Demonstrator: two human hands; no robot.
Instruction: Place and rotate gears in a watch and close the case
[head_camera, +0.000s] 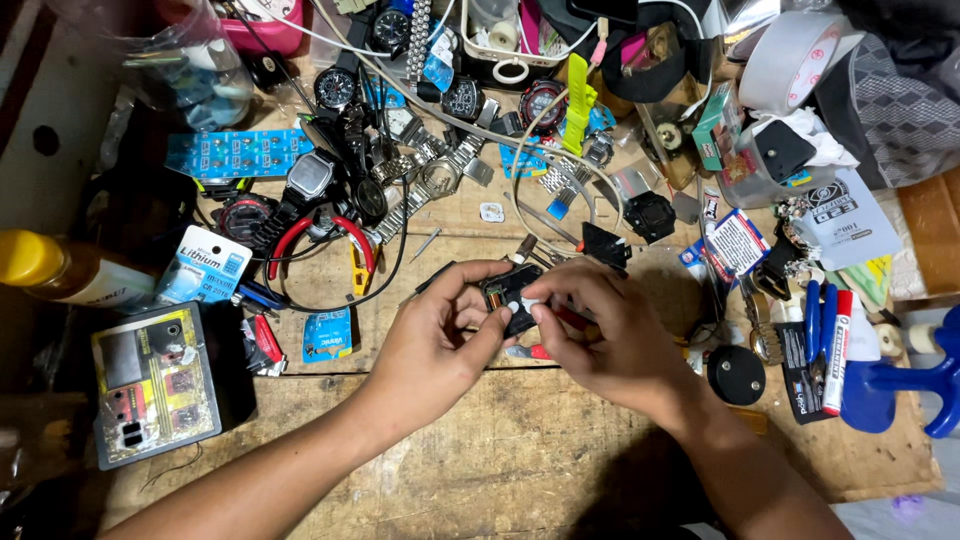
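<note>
One black watch case (508, 293) pinched between left hand (432, 345) and right hand (608, 340); one red-handled pliers (325, 238), two blue pens (818, 318) nearby.

This is a watch repair workbench, a small workshop spot. The worn wooden bench top (520, 460) is crowded with wristwatches (310, 180) and loose metal watch bands (440, 170) lying across its far half. Left of the watches lie blue strips of button batteries (238, 153), and just in front of them red-handled pliers (325, 240). At the bench's left edge sits a small tester box with bare circuit boards (155, 385). A roll of tape (790, 60) stands at the far right corner
</note>
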